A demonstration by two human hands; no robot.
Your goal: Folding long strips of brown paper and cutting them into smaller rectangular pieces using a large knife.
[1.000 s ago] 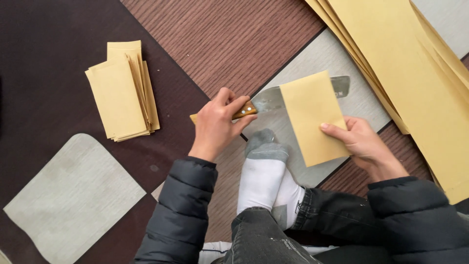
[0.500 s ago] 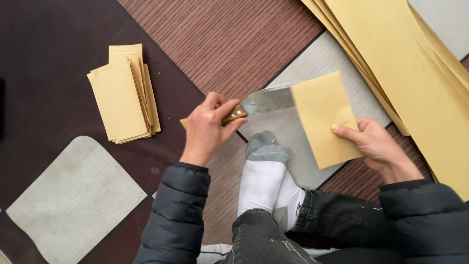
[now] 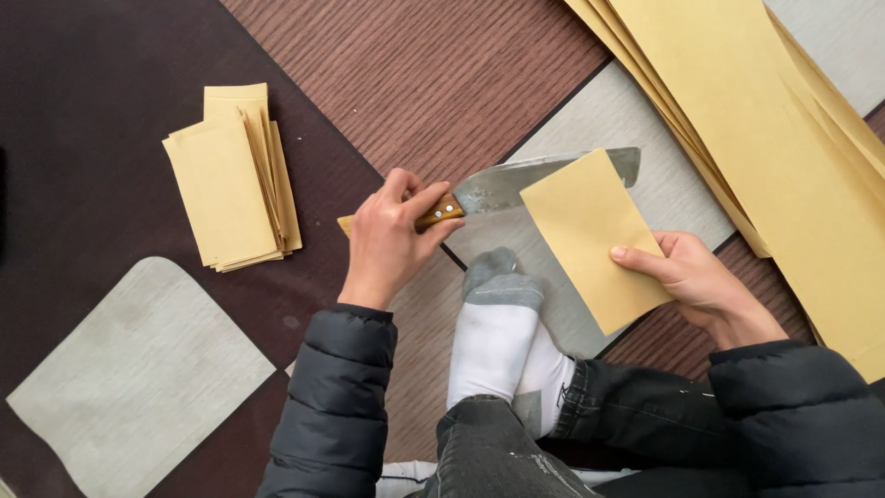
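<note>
At far left, a stack of cut yellow sheets on the dark floor. Then the left hand, fingers wrapped tight on the wooden handle of a broad knife — blade partly under a yellow sheet. Right hand pinching that sheet's lower right edge, above a socked foot. Long yellow sheets at far right.

Soft, even daylight across the floor, no harsh glare; faint shadows sit under the paper stack; focus is crisp, with no visible motion blur.
</note>
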